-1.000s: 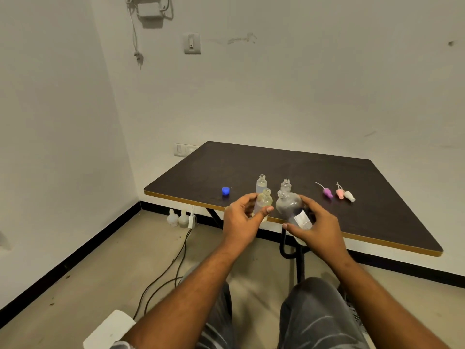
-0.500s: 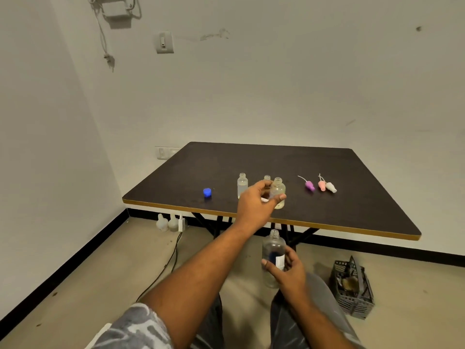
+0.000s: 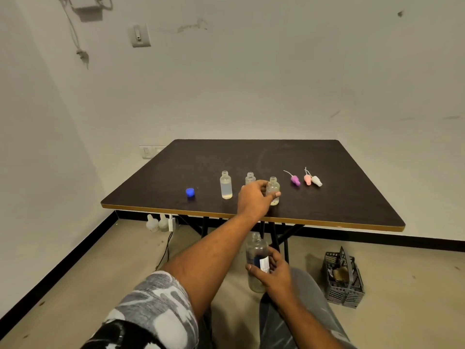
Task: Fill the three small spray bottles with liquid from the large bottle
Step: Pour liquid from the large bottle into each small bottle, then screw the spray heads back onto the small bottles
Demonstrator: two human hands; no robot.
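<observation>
Three small clear uncapped bottles stand in a row near the front edge of the dark table. The left small bottle holds pale liquid. The middle small bottle is half hidden behind my left hand, whose fingers wrap the right small bottle, standing on the table. Below the table edge, over my lap, my right hand holds the large clear bottle upright, open-necked, with little liquid at its bottom. Purple, pink and white spray tops lie to the right.
A blue cap lies on the table's left part. A grey plastic basket sits on the floor at the right. Two white bottles and a cable lie by the wall under the table's left corner.
My left hand carried the small bottle from near my body out to the table and set it to the right of the other two. My right hand lowered the large bottle to my lap.
</observation>
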